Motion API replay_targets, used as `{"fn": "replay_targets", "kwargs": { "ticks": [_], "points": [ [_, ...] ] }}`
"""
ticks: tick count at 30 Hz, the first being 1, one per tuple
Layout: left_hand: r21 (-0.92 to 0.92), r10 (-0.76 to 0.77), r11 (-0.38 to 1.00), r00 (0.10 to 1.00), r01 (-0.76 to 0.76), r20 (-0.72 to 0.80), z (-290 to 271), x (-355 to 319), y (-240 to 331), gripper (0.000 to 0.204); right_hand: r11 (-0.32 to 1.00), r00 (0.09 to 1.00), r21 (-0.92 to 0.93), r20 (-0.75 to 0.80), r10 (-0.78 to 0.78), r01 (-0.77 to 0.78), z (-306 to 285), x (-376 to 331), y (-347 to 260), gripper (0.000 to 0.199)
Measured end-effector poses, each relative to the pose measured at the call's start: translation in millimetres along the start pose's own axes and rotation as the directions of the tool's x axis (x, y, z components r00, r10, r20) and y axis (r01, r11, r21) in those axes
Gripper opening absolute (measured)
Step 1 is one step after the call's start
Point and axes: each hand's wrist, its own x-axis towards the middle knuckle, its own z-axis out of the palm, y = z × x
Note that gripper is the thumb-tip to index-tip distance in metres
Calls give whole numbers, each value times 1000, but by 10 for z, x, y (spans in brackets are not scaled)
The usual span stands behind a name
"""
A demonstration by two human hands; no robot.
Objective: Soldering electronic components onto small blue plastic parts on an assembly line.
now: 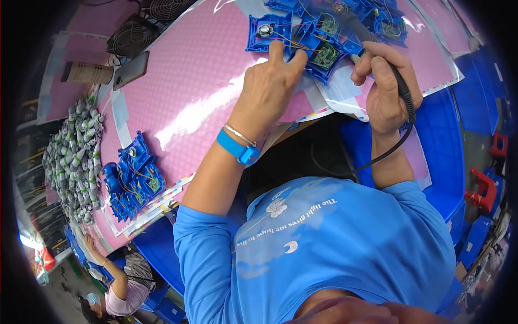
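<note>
Well, fans point(134, 36) and a co-worker point(129, 296) edge the pink table point(189, 65); left hand point(267, 86) touches a case point(258, 41), pinch unclear; right hand point(387, 89) grips an iron point(355, 25)

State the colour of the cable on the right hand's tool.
The cable is black; the head view shows it best.

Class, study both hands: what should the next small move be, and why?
Probably bring the tip of the soldering iron to the nearer circuit board: the right hand holds the iron with its front end reaching beyond that board, while the left hand is at the thin wires between board and speaker. The joints are too small to judge.
</note>
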Motion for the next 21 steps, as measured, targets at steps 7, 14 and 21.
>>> {"fn": "replay_targets", "kwargs": {
  "ticks": [7, 14, 21],
  "points": [
    [-50, 91, 994, 990, -97, -104, 69, 34, -180, 19, 991, 998, -131, 59, 37, -29, 122, -60, -67, 26],
    [-81, -191, 978, 982, 191, 2, -449, -768, -17, 24, 929, 925, -300, 369, -96, 216, 418, -168, -115, 26],
    [16, -399, 906, 869, 422, -293, -783, -1729, 197, 35, 980, 827, -177, 561, 30, 85, 986, -693, -151, 37]
  ]
}}
